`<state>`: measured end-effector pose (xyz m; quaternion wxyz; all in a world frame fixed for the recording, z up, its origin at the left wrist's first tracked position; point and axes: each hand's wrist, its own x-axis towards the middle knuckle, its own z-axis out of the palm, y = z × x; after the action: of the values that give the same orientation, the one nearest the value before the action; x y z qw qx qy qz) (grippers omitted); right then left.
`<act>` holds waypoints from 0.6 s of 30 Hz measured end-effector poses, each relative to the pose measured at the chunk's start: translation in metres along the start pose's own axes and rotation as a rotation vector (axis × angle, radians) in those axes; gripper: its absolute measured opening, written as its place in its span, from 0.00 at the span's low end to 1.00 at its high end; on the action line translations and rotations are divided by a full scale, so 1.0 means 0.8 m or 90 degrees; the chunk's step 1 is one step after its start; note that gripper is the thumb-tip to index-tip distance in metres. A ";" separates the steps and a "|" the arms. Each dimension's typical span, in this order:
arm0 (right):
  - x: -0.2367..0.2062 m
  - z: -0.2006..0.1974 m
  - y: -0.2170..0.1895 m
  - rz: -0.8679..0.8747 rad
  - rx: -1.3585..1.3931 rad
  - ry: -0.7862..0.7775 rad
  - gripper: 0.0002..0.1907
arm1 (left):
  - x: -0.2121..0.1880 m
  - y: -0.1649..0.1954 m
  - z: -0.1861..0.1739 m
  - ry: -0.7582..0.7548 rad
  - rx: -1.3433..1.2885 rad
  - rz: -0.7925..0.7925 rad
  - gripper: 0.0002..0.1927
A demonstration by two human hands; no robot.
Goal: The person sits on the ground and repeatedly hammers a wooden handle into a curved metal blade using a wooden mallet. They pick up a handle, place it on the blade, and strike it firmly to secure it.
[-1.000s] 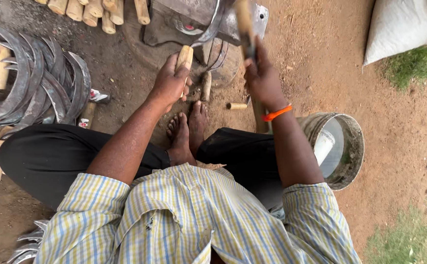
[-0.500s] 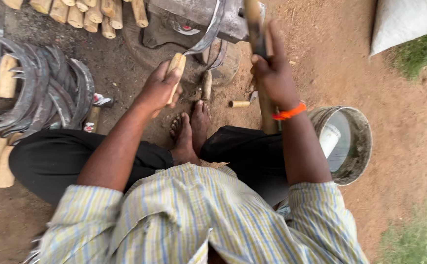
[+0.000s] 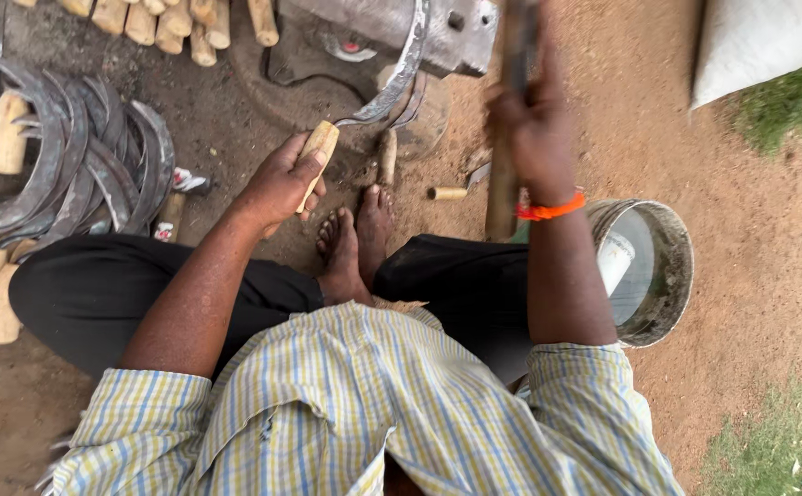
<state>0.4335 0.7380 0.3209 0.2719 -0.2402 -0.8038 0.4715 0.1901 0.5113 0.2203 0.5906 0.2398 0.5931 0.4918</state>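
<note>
Mid-hammering: my left hand (image 3: 277,184) grips the sickle (image 3: 392,87) by its handle on the anvil (image 3: 401,28); right hand (image 3: 534,129) clamps the raised hammer (image 3: 508,119). Next, I reckon: a square strike.

Left hand (image 3: 281,184): grips the sickle (image 3: 392,87) by its wooden handle, blade lying on the anvil (image 3: 401,28)
Right hand (image 3: 534,129): raised right of anvil, clasping a wooden shaft (image 3: 504,174)
Bucket (image 3: 667,276): well right of anvil
Sickle pile (image 3: 79,174): left of anvil

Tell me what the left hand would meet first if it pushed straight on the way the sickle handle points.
Likely the metal anvil block: the left hand aims the sickle up at it, blade already against it. Depth is unclear.
</note>
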 end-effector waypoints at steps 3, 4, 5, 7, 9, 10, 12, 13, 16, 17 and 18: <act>-0.004 -0.012 0.000 -0.111 -0.016 0.069 0.43 | -0.009 -0.005 -0.002 -0.010 0.023 -0.024 0.26; -0.002 -0.009 0.005 -0.122 -0.046 0.085 0.44 | -0.010 -0.007 -0.003 -0.010 0.034 -0.033 0.27; 0.000 -0.008 0.009 -0.132 -0.081 0.103 0.46 | -0.010 -0.009 -0.004 -0.020 0.022 -0.030 0.28; 0.008 0.001 0.021 -0.058 -0.065 0.067 0.46 | -0.012 -0.012 -0.009 -0.036 -0.004 -0.026 0.28; 0.016 0.006 0.030 0.017 -0.042 0.025 0.47 | -0.017 -0.016 -0.014 -0.034 0.006 -0.047 0.28; 0.020 0.008 0.034 0.055 -0.030 0.005 0.47 | -0.020 -0.018 -0.017 -0.034 0.013 -0.057 0.28; 0.024 0.007 0.038 0.039 0.027 0.001 0.44 | -0.027 -0.024 -0.021 -0.044 0.009 -0.038 0.27; 0.023 0.006 0.038 -0.005 0.079 0.023 0.41 | -0.032 -0.027 -0.024 -0.047 0.010 -0.038 0.26; 0.022 0.004 0.037 -0.077 0.052 0.073 0.44 | -0.036 -0.034 -0.032 -0.085 -0.038 -0.032 0.26; 0.020 0.002 0.036 -0.094 0.016 0.083 0.47 | -0.036 -0.036 -0.035 -0.085 -0.040 -0.043 0.26; 0.021 0.004 0.035 -0.064 0.008 0.069 0.46 | -0.035 -0.038 -0.039 -0.087 -0.044 -0.054 0.26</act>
<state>0.4231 0.7592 0.2980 0.3396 -0.2229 -0.7961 0.4486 0.1750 0.4658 0.2015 0.6580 0.2269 0.5439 0.4689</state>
